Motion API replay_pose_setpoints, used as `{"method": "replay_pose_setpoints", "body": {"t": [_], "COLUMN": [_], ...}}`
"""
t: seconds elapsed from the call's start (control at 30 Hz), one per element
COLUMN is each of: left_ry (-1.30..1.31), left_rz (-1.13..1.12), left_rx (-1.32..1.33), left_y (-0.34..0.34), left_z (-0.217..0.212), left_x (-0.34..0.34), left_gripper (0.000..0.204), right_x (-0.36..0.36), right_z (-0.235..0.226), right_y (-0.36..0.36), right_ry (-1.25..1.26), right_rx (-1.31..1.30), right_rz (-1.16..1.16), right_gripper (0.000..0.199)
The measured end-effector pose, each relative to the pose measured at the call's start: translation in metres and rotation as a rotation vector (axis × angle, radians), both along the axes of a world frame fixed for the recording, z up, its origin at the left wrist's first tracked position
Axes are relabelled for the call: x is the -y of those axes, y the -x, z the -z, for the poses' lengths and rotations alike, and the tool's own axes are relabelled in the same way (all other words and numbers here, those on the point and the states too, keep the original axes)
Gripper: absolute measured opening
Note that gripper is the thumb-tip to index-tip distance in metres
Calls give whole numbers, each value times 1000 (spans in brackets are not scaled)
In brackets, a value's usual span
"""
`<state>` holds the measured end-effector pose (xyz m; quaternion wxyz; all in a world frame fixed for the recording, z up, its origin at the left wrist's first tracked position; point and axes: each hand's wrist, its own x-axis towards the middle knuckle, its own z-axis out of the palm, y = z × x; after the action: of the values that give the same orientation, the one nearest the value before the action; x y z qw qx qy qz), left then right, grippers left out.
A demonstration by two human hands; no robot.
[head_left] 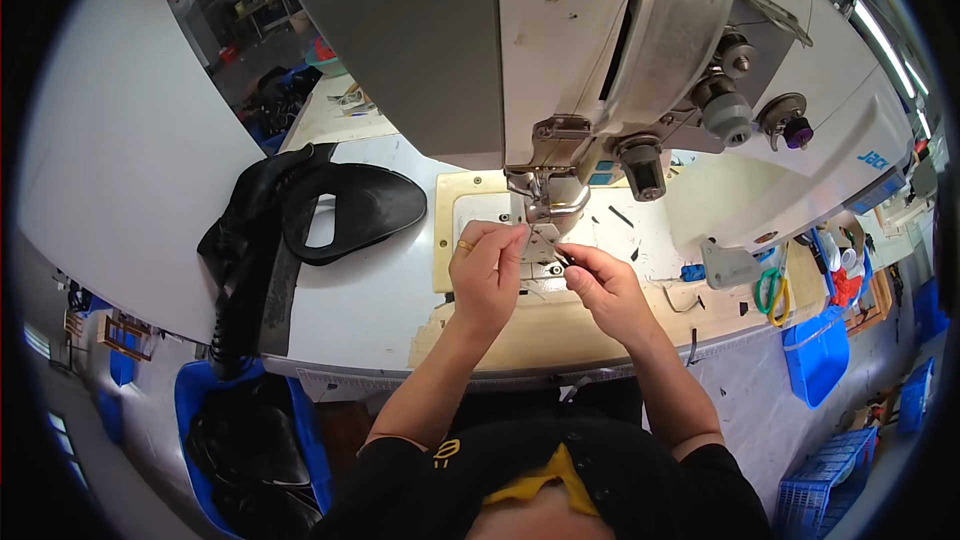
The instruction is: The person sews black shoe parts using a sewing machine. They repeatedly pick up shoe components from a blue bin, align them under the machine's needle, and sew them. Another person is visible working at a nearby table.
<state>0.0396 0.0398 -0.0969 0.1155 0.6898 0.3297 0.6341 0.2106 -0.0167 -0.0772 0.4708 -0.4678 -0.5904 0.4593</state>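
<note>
A large white sewing machine [560, 30] stands over the table. Under its head is the metal presser foot [550, 195], above a pale machine bed [470, 230]. My left hand [487, 275], with a ring on one finger, is closed in a pinch just in front of the foot. What lies between its fingertips is too small to make out. To the right, my right hand [608, 292] pinches a small dark thing [563, 258] close to the needle area. Its kind cannot be told. A small pale metal plate [540, 240] shows between the two hands.
Black moulded pieces [360, 210] lie left on the table. Below, a blue bin [310, 430] holds more black pieces. Green-and-yellow-handled scissors [773, 295] lie at the right, above a hanging blue tray [817, 355]. Dark scraps [620, 215] dot the machine bed.
</note>
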Motion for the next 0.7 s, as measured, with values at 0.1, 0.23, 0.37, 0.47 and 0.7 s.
{"method": "replay_pose_setpoints", "body": {"t": [0.1,0.23,0.37,0.47,0.7], "left_ry": [103,75,12,18,246], "left_rz": [42,-52,-17,20,179], "left_rx": [63,16,56,91,164], "left_y": [3,-13,-13,-8,2], "left_z": [8,4,3,0,2], "left_x": [1,0,-10,-7,16], "left_gripper": [19,32,25,16,5], "right_x": [-6,-18,-21,-18,-25], "right_z": [-3,-3,1,-9,-13], "right_y": [6,12,11,10,25], "right_ry": [-16,-50,-142,-93,-75], "right_rx": [-92,-54,-1,12,-96], "right_rz": [50,91,111,101,35], "right_gripper": [25,16,16,16,14]}}
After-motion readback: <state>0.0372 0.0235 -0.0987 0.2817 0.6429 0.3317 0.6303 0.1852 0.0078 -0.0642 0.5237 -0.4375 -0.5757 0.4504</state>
